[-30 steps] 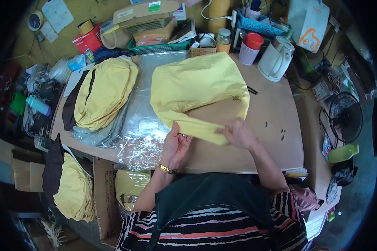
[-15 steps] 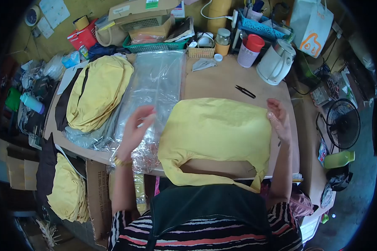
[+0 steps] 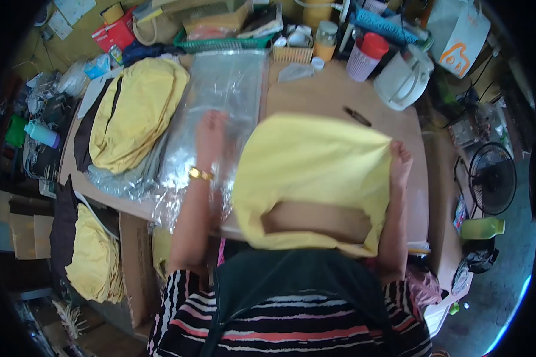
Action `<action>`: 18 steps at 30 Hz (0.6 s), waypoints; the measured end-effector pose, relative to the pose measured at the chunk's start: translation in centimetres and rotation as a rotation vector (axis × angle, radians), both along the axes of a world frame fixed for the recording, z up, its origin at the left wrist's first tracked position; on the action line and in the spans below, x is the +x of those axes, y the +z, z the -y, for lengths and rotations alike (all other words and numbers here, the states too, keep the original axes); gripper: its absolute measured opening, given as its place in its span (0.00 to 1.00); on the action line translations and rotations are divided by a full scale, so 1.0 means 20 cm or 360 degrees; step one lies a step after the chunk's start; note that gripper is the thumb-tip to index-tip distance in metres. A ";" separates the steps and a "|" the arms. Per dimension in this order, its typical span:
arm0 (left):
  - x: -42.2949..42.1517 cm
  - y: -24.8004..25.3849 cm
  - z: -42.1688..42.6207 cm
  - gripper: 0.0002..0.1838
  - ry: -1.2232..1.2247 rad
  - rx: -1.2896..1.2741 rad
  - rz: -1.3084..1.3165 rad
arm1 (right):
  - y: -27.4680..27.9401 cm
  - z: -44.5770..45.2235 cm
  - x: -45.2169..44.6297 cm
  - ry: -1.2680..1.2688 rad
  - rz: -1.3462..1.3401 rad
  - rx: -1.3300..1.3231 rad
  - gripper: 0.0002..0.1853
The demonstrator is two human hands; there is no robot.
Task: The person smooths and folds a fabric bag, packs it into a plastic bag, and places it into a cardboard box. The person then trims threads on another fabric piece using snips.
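Observation:
A yellow cloth bag (image 3: 315, 160) with a wide strap loop lies in front of me, its strap side toward my body. My right hand (image 3: 401, 160) is closed on its upper right corner, which is pulled up a little. My left hand (image 3: 212, 135) is over the stack of clear plastic bags (image 3: 229, 77), left of the cloth bag and apart from it. Motion blurs its fingers, and I cannot tell whether it touches the plastic. Beyond the cloth bag lies a small pair of black thread snips (image 3: 358, 116).
A pile of yellow cloth bags (image 3: 140, 113) lies at the left of the table, with more yellow cloth (image 3: 92, 259) lower left. Along the back stand a green basket (image 3: 226, 43), a purple cup (image 3: 361, 64) and a white kettle (image 3: 402, 80). A black fan (image 3: 492, 177) is at right.
My right hand has gone from resting at the cloth bag's edge to gripping its corner, lifting it slightly. My left hand has moved forward over the clear plastic. The view has shifted a little.

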State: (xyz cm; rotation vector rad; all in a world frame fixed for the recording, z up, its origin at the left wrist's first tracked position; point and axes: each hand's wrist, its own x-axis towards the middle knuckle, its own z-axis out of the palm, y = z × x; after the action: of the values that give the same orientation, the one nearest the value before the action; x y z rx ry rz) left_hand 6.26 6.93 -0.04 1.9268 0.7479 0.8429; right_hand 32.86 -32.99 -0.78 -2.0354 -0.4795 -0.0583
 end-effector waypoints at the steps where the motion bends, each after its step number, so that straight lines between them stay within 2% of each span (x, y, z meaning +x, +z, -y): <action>1: -0.07 -0.03 -0.10 0.15 0.0001 -0.0129 -0.0050 | -0.05 0.06 0.04 -0.0052 -0.0138 0.0174 0.11; 2: -0.11 0.01 -0.08 0.15 0.0011 -0.0143 -0.0064 | -0.06 0.08 0.09 -0.0098 -0.0249 0.0355 0.13; 3: -0.14 0.10 -0.03 0.16 -0.0090 -0.0184 -0.0071 | -0.08 0.08 0.09 -0.0086 -0.0260 0.0335 0.13; 5: -0.16 0.17 0.06 0.23 -0.0324 -0.0233 -0.0046 | -0.09 0.05 0.06 0.0166 -0.0610 0.0904 0.16; 9: 0.00 0.18 0.18 0.26 -0.0556 -0.0441 0.0005 | 0.01 -0.06 -0.03 0.0228 -0.0634 0.0957 0.19; 11: 0.14 0.10 0.10 0.27 -0.0349 0.0026 -0.0145 | 0.02 -0.05 -0.01 0.0164 -0.0795 0.0930 0.18; 15: 0.36 0.20 0.09 0.26 -0.0631 -0.0172 0.0083 | 0.09 -0.11 0.02 0.0353 -0.0752 0.0670 0.15; 17: 0.46 0.21 0.02 0.23 -0.0737 0.0052 -0.0557 | 0.20 -0.17 0.05 0.0499 -0.0663 0.0544 0.10; 18: 0.46 0.26 0.01 0.23 -0.0737 0.0064 -0.0540 | 0.33 -0.20 0.05 0.0425 -0.0368 0.0621 0.08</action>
State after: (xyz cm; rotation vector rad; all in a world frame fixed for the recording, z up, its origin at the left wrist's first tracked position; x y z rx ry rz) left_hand 15.51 6.77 5.20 2.1876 0.4441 0.2520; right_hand 33.81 -29.05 5.84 -1.5606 -0.5422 0.2273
